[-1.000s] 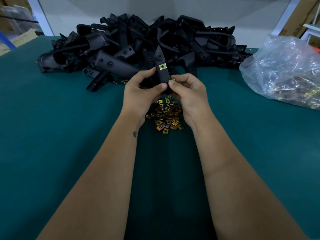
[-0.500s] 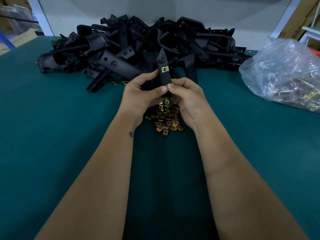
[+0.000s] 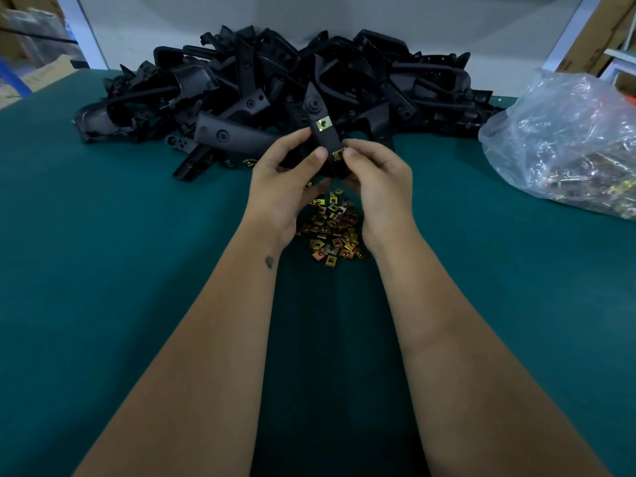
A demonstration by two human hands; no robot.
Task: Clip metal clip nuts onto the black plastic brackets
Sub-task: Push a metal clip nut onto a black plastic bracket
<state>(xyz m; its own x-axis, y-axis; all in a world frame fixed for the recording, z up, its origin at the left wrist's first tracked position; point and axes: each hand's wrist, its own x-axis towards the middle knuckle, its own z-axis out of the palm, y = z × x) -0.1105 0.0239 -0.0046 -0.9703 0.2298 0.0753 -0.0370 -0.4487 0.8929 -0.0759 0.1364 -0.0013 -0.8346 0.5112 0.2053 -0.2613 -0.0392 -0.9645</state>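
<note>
Left hand [image 3: 282, 180]: grips the black bracket [image 3: 321, 136] from the left, thumb across its front.
Right hand [image 3: 375, 180]: pinches a clip nut [image 3: 339, 154] at the bracket's right edge.
Hands: close together, both clamped on the same part, above the table.
Fitted clip [image 3: 322, 123]: already on the bracket, upper section.
Loose clip nuts [image 3: 334, 228]: heap on the green table [image 3: 120, 253], below the hands.
Bracket pile [image 3: 275, 87]: behind the hands.
Plastic bag [image 3: 568, 142]: far right, holds more clips.
</note>
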